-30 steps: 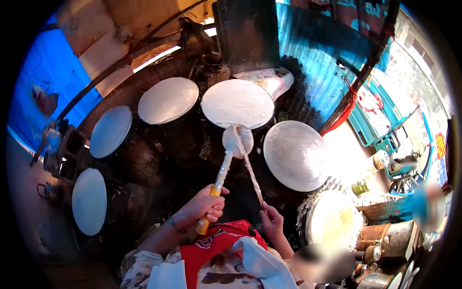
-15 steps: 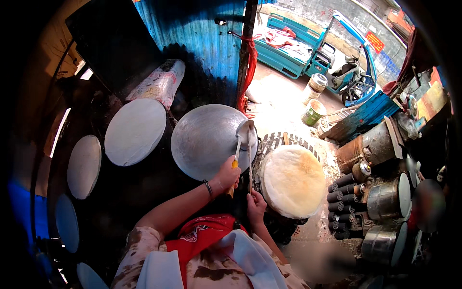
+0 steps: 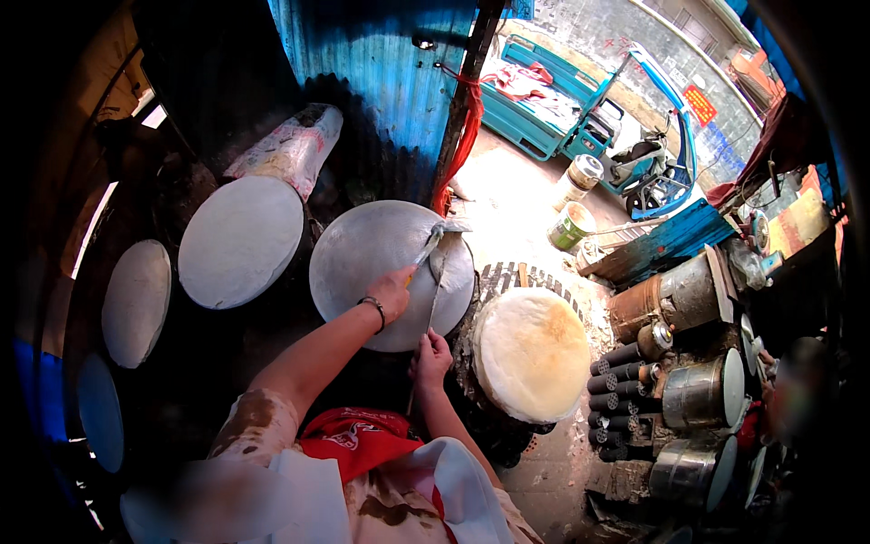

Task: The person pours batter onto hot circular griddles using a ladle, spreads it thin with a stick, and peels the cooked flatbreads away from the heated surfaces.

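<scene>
My left hand point(image 3: 390, 295) grips the yellow handle of a batter-coated scraper point(image 3: 435, 238), its tip at the upper right of the bare silver griddle point(image 3: 358, 272). My right hand point(image 3: 430, 363) holds the long thin handle of a white-smeared ladle point(image 3: 449, 263), whose head is over that griddle's right side, against or just under the scraper; contact is hard to tell. At the left, white-coated round plates point(image 3: 240, 242) stand in a curve. Right of the griddle lies a thick, pale round flatbread point(image 3: 530, 354), lightly browned on top.
Stacked coal briquettes point(image 3: 612, 403), metal drums point(image 3: 693, 394) and a rusty cylinder point(image 3: 648, 304) crowd the right. Behind are buckets point(image 3: 571, 227), a teal three-wheeled cart point(image 3: 535, 113) and a blue corrugated sheet point(image 3: 372, 82) with red cloth beside it. A wrinkled sack point(image 3: 290, 150) lies beyond the plates.
The view has swung to the right. Both tools have moved from near the middle plates onto the silver griddle. My left hand has since shifted leftward, angling the scraper across the ladle.
</scene>
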